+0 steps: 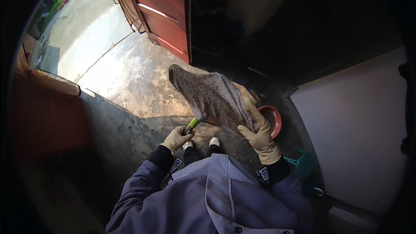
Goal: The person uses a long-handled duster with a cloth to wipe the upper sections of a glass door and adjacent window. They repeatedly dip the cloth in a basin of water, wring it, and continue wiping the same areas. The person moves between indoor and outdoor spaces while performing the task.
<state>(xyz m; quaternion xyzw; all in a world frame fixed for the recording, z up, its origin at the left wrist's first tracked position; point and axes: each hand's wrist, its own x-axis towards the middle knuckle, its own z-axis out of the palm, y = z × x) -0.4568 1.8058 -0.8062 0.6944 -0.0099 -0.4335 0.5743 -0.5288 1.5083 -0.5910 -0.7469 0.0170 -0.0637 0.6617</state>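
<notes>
A grey-brown cloth [214, 96] hangs over the head of a tool with a green and metallic handle [194, 123]. My left hand [178, 139], in a cream glove, is closed round that handle below its green part. On the other side, my right hand [261, 135], in a matching glove, grips the cloth's right edge between thumb and fingers. The cloth hides most of the tool's head, so its kind cannot be told.
Behind my right hand a red basin [276, 122] stands on the concrete floor [130, 104]. A green plastic stool [305, 165] is near the white wall [354, 126] at right. Red door panels [162, 9] flank the sunlit doorway, one ahead and another [55, 117] at left.
</notes>
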